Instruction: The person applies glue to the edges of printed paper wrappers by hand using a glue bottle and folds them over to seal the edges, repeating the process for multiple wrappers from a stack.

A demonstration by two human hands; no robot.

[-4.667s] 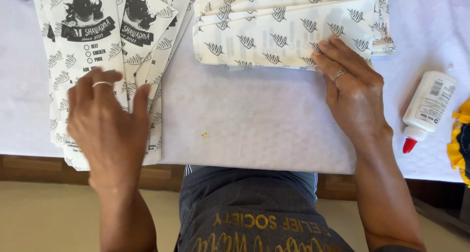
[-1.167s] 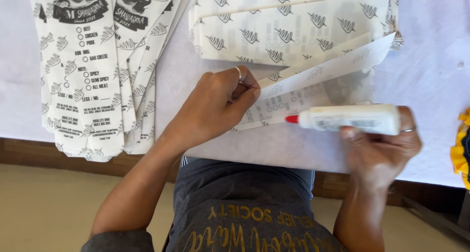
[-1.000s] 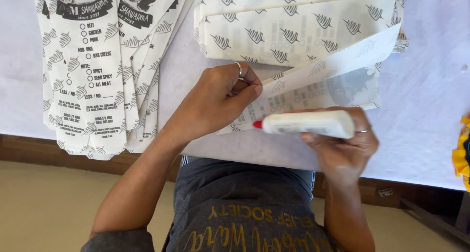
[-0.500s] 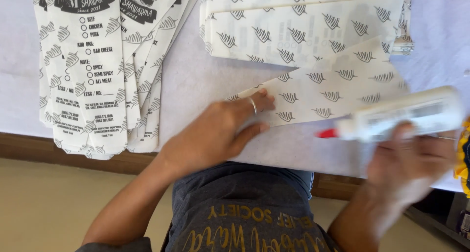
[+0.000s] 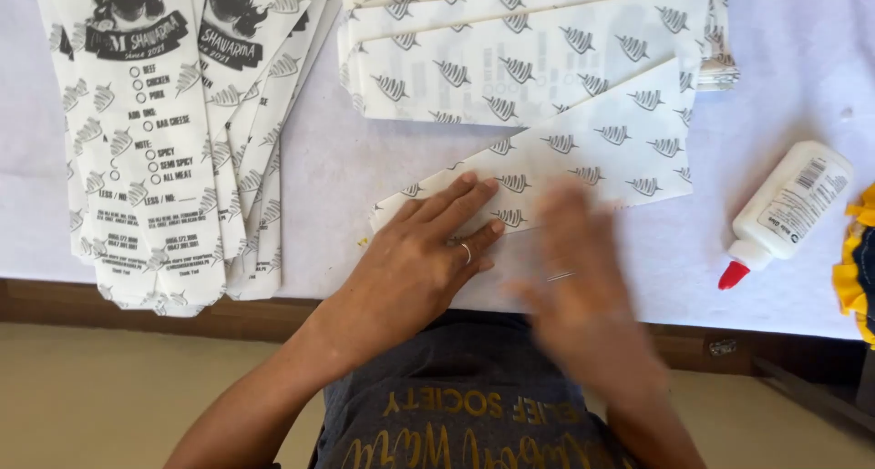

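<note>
Lying flat on the white-covered worktop (image 5: 319,186): one folded white paper sleeve printed with grey cone motifs (image 5: 583,159), long axis slanting from its narrow tip low on the left up to its wide end on the right. Pressed on that tip, the left hand (image 5: 428,250), open, palm down, fingers spread along the sleeve's lower edge, a ring on one finger. Just right of it, over the sleeve's lower middle, the right hand (image 5: 574,278), blurred with motion; probably open and flat too, gripping nothing that shows, though too smeared to say for sure. Both hands close together, not touching; the left the nearer to the tip, the right nearer the wide end.

Just above the sleeve, touching its upper edge, one stack of like white printed paper sheets (image 5: 519,59), several deep, not countable. Well left of the sleeve, one fanned pile of long printed paper bags with black logos and checkbox lists (image 5: 173,141), again too overlapped to count. Well right of the sleeve, one white plastic glue bottle with a red tip (image 5: 788,209), lying on its side, apart from both hands. Further right, at the frame edge, a yellow frilled cloth (image 5: 855,259).
</note>
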